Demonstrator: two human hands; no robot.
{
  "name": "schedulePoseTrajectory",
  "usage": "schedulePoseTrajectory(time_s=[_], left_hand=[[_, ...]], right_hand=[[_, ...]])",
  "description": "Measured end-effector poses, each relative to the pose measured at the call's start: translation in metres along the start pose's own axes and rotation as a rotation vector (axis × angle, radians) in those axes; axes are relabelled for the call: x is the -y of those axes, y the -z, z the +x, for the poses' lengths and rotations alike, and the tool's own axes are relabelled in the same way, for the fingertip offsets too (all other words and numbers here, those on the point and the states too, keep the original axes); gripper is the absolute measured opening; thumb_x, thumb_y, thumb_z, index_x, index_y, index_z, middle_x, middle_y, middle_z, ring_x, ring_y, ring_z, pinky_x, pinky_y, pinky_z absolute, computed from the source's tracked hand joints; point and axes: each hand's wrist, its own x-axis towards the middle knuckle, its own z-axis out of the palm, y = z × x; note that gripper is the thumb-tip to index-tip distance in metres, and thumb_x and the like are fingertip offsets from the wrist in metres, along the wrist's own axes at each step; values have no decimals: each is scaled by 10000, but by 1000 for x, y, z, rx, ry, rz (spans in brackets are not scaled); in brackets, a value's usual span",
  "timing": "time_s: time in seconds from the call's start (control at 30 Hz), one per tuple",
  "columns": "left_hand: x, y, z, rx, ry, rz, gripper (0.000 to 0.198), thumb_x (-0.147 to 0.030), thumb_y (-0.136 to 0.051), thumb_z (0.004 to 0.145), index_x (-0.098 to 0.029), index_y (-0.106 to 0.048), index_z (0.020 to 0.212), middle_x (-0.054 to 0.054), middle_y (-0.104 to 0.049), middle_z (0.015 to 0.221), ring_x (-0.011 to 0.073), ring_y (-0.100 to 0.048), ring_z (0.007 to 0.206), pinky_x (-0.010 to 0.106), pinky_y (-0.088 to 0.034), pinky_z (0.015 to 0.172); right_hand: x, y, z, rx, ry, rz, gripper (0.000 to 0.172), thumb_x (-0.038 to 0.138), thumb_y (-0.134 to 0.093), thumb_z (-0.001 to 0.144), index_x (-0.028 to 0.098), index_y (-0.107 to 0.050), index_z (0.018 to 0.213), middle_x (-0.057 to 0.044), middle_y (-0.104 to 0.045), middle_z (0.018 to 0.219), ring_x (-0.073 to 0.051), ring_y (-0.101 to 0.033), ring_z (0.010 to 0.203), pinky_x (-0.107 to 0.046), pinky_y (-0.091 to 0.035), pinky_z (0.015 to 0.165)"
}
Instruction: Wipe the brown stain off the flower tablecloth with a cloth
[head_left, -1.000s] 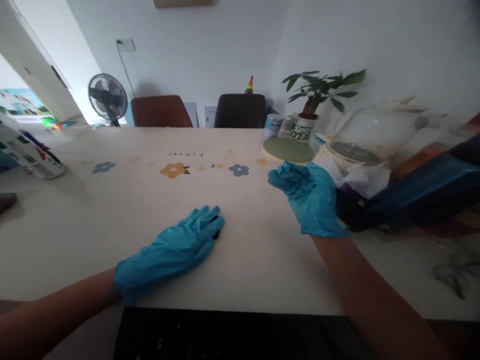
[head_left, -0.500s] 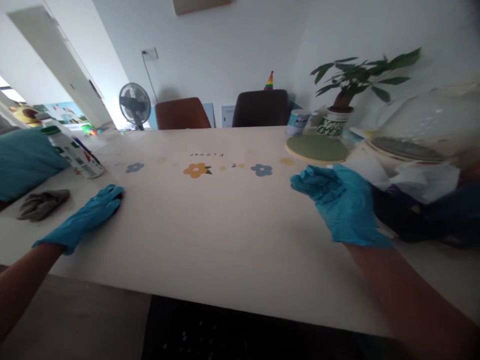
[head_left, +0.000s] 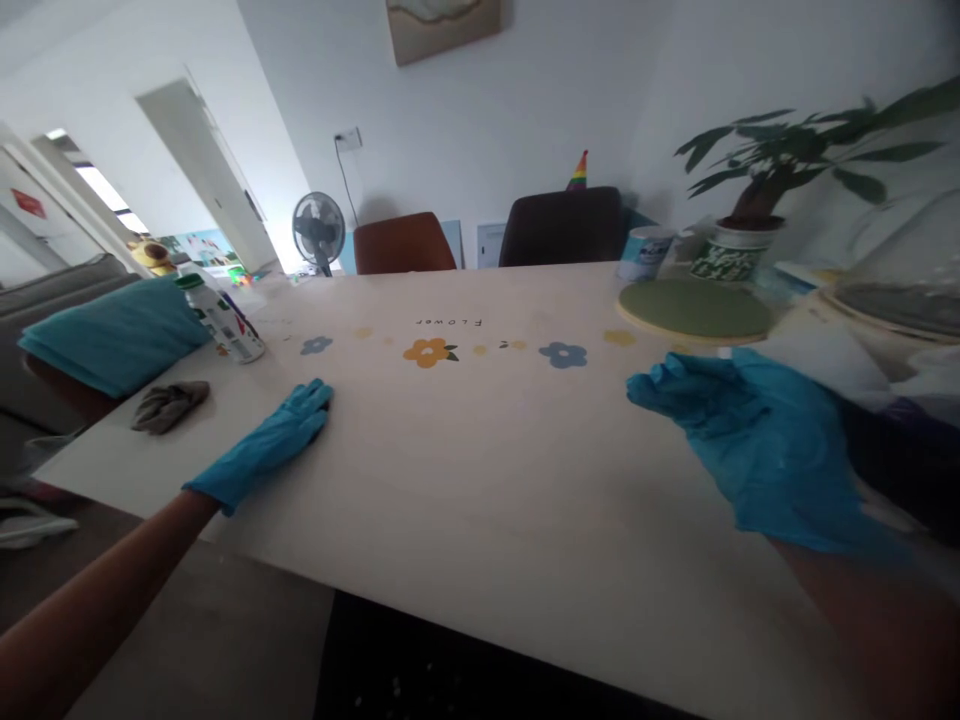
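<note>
My left hand (head_left: 274,440), in a blue rubber glove, lies flat on the white tabletop (head_left: 465,480) with its fingers stretched out and nothing visible in it. A crumpled grey-brown cloth (head_left: 171,405) lies to its left, apart from it. My right hand (head_left: 757,430), gloved too, is held above the table at the right, palm turned up and fingers curled in. Whatever its curled fingers may hold is hidden. Just beyond that hand lies a round green mat (head_left: 694,308).
A white bottle with a green cap (head_left: 221,318) stands at the table's left side. Along the back right are a can (head_left: 643,254), a potted plant (head_left: 727,250) and a clear cover (head_left: 915,260). Two chairs (head_left: 405,243) and a fan (head_left: 319,230) are behind the table.
The view has swung left, so everything sits further right in it. My left hand has slid a little to the right, away from the cloth. My right hand stays curled.
</note>
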Motion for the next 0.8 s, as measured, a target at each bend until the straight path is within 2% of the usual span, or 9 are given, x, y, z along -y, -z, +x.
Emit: schedulePoseTrajectory(time_s=[0.1,0.2,0.3,0.43,0.53,0.6,0.67,0.73,0.8], left_hand=[[-57,-10,-22,78,-96,5,942,-661,-345,1243,-274,-390,2101,-1,-234,2185,300,-231,2059,499,-288,1667],[-127,-17,-34,208,-294,-74,889,-668,-379,1290,-315,-391,2106,10,-172,2194,348,-165,2071,566,-242,1688],[-198,-32,-31,252,-543,-70,828,-586,-495,1306,-279,-450,2074,88,-251,2185,400,-218,2059,627,-285,1682],[-291,-57,-21,246,-847,-59,731,-539,-517,1338,-184,-558,1976,199,-372,2143,475,-335,2017,684,-320,1665],[-352,-69,-16,226,-1016,-26,664,-525,-512,1347,-110,-652,1846,258,-454,2088,510,-438,1961,706,-366,1640],[-381,-74,-15,192,-1099,-11,636,-506,-517,1347,-77,-683,1785,273,-506,2050,494,-508,1918,674,-398,1627],[-398,-77,-14,160,-1148,-6,600,-480,-503,1349,-85,-702,1755,257,-550,2022,460,-576,1868,641,-417,1619],[-403,-78,-12,164,-1160,4,607,-465,-469,1356,-104,-676,1798,234,-536,2040,450,-568,1876,646,-395,1629],[-396,-76,-8,195,-1140,16,644,-464,-442,1360,-126,-616,1879,214,-462,2095,461,-484,1938,674,-344,1650]], right_hand=[[-5,5,3,21,14,21,340,368,-730,1138,178,-950,962,-156,-920,918,-359,-972,834,-485,-880,757],[-10,9,8,38,37,46,284,398,-800,1099,183,-933,970,-164,-928,953,-375,-970,847,-557,-893,845],[-11,7,8,46,34,52,288,388,-793,1103,171,-935,978,-167,-930,955,-369,-971,850,-552,-893,888],[-3,-3,0,15,1,47,340,354,-737,1128,161,-938,934,-158,-918,893,-348,-970,819,-443,-871,763],[5,-7,-6,13,-25,39,376,339,-712,1147,167,-935,897,-146,-911,858,-333,-969,798,-399,-857,732],[7,-7,-8,23,-28,30,389,330,-703,1159,158,-944,906,-148,-918,870,-325,-974,806,-384,-858,751],[7,-5,-9,30,-18,27,389,327,-699,1165,154,-946,918,-149,-921,877,-326,-976,810,-388,-862,769],[5,-2,-6,35,4,28,369,332,-704,1161,160,-942,938,-141,-923,885,-334,-979,826,-417,-872,795],[2,3,-3,55,29,22,351,364,-721,1166,173,-938,966,-137,-930,913,-356,-989,872,-471,-886,849]])
